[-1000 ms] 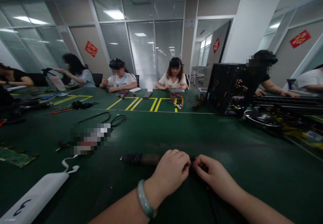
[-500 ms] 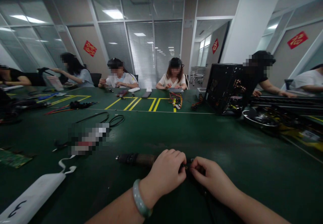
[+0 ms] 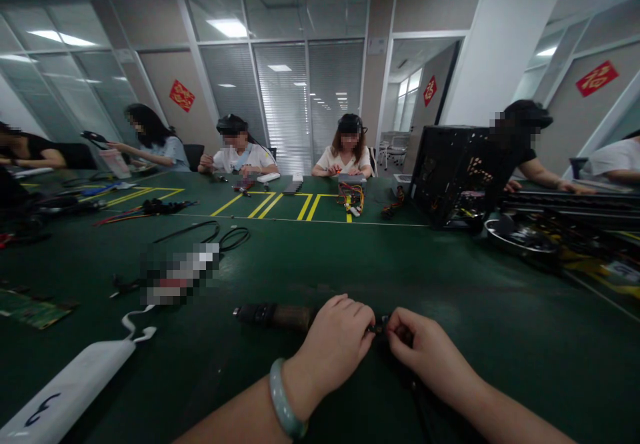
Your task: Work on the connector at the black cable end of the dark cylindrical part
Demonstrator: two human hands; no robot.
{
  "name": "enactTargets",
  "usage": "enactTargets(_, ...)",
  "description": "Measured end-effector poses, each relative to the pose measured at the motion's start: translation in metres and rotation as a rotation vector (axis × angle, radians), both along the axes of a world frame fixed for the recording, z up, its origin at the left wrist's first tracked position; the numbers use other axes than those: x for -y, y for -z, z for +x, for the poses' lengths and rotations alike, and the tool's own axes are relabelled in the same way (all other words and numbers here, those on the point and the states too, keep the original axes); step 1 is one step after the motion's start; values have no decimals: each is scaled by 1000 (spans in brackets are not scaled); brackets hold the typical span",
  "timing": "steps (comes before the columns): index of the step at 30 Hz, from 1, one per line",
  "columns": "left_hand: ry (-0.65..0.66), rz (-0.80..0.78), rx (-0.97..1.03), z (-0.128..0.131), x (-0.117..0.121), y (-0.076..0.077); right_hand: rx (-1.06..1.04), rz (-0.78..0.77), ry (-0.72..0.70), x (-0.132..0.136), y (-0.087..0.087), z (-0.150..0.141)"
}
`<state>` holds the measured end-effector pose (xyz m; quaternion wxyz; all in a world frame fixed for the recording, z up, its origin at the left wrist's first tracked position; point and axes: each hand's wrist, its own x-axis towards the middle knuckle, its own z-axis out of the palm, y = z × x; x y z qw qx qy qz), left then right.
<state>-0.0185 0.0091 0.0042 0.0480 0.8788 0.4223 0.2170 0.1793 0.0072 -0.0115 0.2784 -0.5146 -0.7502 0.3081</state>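
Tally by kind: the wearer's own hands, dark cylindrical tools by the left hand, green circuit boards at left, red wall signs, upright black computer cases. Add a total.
Left hand and right hand: 2
Dark cylindrical tool: 1
Green circuit board: 1
Red wall signs: 3
Upright black computer case: 1
Total: 8

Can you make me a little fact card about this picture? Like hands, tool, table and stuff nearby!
Left hand: curled over the back part of a dark tool; exact grip hidden
Left wrist: pale green bangle
Right hand: finger and thumb bent together by the tool's back end; what they pinch is too small to tell
Tool: lying down, metal tip toward picture left
Table: green, with yellow tape lines
Picture left: white case with a black mark; green circuit board
Farther, right: black computer case
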Motion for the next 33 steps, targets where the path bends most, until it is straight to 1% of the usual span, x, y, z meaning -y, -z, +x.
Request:
enactTargets(3,20,-9,15,0,0,0,44,12,-8,0,-1,2)
enactTargets(8,13,-50,55,-1,0,1,88,18,-18,-2,-3,3)
enactTargets(12,21,-43,37,-1,0,1,28,-22,-56,-3,-2,1)
enactTargets(14,22,-37,23,-1,0,1,6,-40,-50,-3,-1,0)
enactTargets(17,24,-37,18,0,0,1,0,-48,-28,-2,-1,0)
enactTargets(26,31,-35,47,-1,0,0,-28,-64,-60,-1,0,-2)
enactTargets(28,30,-41,51,-2,0,0,-11,-63,-57,-1,0,-3)
enactTargets(33,37,-54,63,-3,0,-2,111,-15,-14,3,-4,-1)
